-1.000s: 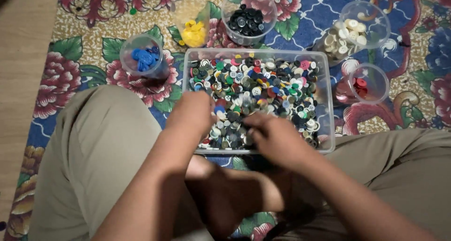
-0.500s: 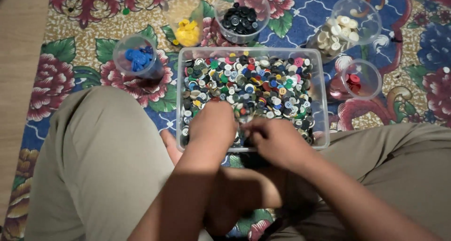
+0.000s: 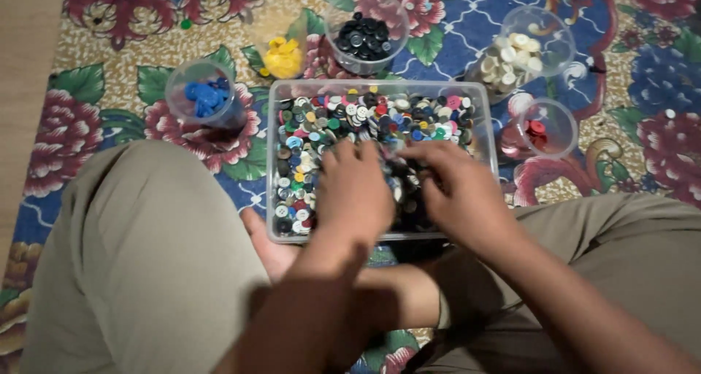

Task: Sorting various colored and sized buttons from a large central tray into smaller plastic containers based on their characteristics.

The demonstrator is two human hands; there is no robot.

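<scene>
Beneath you lies a floral rug (image 3: pixel 87 118) in red, blue, green and tan, with a strip of bare wooden floor (image 3: pixel 25 53) along the far left edge. You sit cross-legged in khaki trousers, your knees filling the lower corners of the view.

Starting at the left, a clear plastic cup of blue buttons (image 3: pixel 204 97) stands on the rug. Just right of it sits a small heap of yellow buttons (image 3: pixel 282 56); whether it rests in a cup is hard to make out. Next comes a clear cup of black buttons (image 3: pixel 366 31).

In the centre, right in front of your shins, is a clear rectangular tub (image 3: pixel 482 137) filled with mixed buttons (image 3: pixel 343 122) in white, green, blue, red, pink and dark tones. Your left hand (image 3: pixel 355 191) rests palm down in the pile, fingers curled into the buttons; what they pinch, if anything, is hidden. Your right hand (image 3: pixel 456 188) is beside it in the tub, fingertips drawn together over the buttons and blurred, so you cannot tell whether they hold one.

Right of the tub stand a clear cup of cream and white buttons (image 3: pixel 515 56) and, nearer you, a clear cup with a few red buttons (image 3: pixel 537 129). Another container at the top edge is cut off.
</scene>
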